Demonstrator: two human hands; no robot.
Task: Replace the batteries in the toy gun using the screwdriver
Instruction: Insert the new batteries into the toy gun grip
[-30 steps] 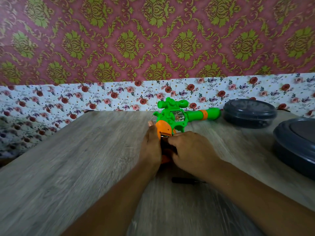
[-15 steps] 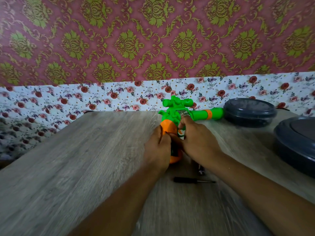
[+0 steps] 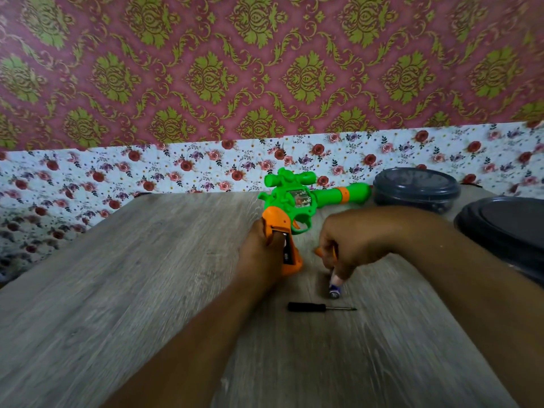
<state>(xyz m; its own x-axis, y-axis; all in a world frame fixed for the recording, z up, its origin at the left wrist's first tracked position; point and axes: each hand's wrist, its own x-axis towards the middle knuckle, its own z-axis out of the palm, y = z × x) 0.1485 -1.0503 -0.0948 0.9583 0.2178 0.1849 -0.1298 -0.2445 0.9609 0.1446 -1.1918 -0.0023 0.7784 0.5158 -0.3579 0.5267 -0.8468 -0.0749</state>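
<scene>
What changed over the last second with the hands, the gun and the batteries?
The right hand has left the toy gun's grip and moved right and down to the table, where its fingertips now touch a battery; it also holds a small orange piece. The battery compartment now shows open. The left hand still holds the grip, and the screwdriver lies unmoved.

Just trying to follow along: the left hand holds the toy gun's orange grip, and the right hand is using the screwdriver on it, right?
Not quite. In the head view the screwdriver lies untouched on the table; the right hand reaches down to a battery. The left hand does hold the toy gun by its orange grip.
</scene>
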